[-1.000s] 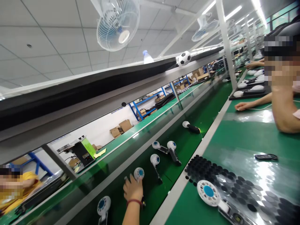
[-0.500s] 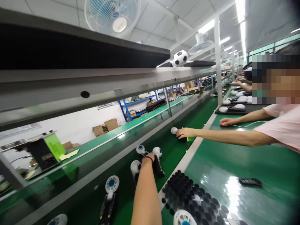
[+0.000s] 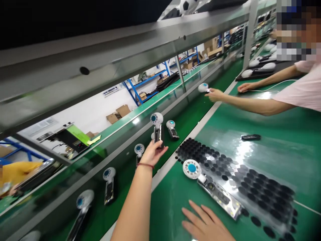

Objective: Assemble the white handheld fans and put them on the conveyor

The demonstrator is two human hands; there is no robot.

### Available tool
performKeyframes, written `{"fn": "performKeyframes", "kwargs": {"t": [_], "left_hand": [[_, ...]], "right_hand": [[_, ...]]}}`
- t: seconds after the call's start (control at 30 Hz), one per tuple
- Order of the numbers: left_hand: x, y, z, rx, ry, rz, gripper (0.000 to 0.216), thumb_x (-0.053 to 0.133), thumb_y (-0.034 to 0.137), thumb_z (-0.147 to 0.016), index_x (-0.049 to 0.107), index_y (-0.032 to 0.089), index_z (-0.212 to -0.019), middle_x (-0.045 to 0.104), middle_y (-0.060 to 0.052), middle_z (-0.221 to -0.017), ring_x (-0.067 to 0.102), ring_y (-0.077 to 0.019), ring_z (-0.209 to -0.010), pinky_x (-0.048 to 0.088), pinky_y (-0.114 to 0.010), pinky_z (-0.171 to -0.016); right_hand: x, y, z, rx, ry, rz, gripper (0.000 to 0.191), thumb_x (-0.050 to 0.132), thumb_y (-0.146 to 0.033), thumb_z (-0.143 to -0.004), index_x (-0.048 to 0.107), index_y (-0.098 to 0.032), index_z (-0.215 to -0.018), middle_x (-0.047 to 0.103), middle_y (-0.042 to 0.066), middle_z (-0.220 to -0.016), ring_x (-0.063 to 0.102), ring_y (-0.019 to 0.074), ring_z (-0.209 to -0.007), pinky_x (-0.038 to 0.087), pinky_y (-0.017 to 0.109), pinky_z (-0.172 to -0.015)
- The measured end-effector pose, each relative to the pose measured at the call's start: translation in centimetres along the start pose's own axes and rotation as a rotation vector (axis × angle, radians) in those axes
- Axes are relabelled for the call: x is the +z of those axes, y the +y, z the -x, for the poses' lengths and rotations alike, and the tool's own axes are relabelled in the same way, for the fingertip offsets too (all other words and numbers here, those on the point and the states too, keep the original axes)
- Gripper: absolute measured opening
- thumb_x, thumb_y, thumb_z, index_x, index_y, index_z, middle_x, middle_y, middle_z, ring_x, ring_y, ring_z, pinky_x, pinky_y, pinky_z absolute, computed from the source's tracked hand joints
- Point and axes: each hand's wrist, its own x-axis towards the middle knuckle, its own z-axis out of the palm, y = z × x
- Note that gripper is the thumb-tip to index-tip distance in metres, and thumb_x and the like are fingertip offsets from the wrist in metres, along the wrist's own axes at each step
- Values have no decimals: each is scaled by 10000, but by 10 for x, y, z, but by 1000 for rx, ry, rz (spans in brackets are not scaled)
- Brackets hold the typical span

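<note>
My left hand (image 3: 151,154), with a dark red band at the wrist, grips the lower end of a handheld fan (image 3: 156,121) over the green belt. That fan stands upright, with a white round head, blue centre and dark handle. My right hand (image 3: 207,223) is low in view, fingers spread, above the green tabletop and holding nothing. Just beyond its fingers lies another fan (image 3: 192,169), its handle showing bare inner parts. This fan lies against a clear sheet of black round discs (image 3: 263,189).
More fans, such as one (image 3: 109,174), lie along the green belt (image 3: 125,197). A co-worker's hand (image 3: 215,95) holds a fan farther up. A small dark object (image 3: 251,137) sits on the tabletop. The metal shelf beam (image 3: 130,63) crosses above the belt.
My left hand has picked a fan up off the belt. My right hand has come into view. The co-worker has lifted a fan, and the view has tilted down.
</note>
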Motion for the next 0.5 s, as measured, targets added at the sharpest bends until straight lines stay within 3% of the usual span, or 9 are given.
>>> {"fn": "performKeyframes", "kwargs": {"t": [0.07,0.13,0.23,0.33,0.43,0.5], "left_hand": [[7,-10,59,-18,-85,108,163,635,208,-742,578,107,-857,602,-36,-770,587,-139,-720,512,-324,-734],[17,-25,110,-47,-128,202,293,731,275,-641,591,97,-827,620,-57,-771,588,-145,-673,523,-316,-693],[26,-54,159,-110,-88,337,415,687,466,-648,592,94,-803,602,-42,-747,548,-97,-575,504,-248,-571],[29,-81,174,-165,21,424,405,494,504,-796,549,102,-806,579,-30,-709,541,-80,-547,481,-228,-547],[30,-105,170,-131,92,454,204,540,305,-813,469,151,-926,620,-53,-829,618,-151,-710,504,-318,-691],[31,-119,166,-90,113,462,245,566,210,-790,417,186,-983,621,-48,-876,620,-168,-765,498,-341,-719]], "right_hand": [[-4,-1,-1,-5,-60,68,364,546,-254,-817,503,-287,-1177,476,20,-1324,402,343,-1207,403,490,-911],[-8,-9,4,34,-62,94,396,555,-172,-777,504,-288,-1152,469,35,-1330,372,351,-1224,333,556,-938],[-7,-23,23,58,-32,101,325,559,-81,-720,565,-268,-986,556,29,-1222,459,307,-1139,332,526,-918],[3,-29,48,20,12,83,264,608,-64,-673,577,-247,-861,619,0,-1075,531,254,-990,401,404,-811],[15,-28,61,-21,88,99,228,673,-89,-642,577,-246,-776,642,-36,-965,552,229,-887,404,335,-703],[19,-26,59,-61,114,126,214,727,-127,-607,560,-230,-692,648,-52,-897,561,220,-838,393,308,-653]]}}
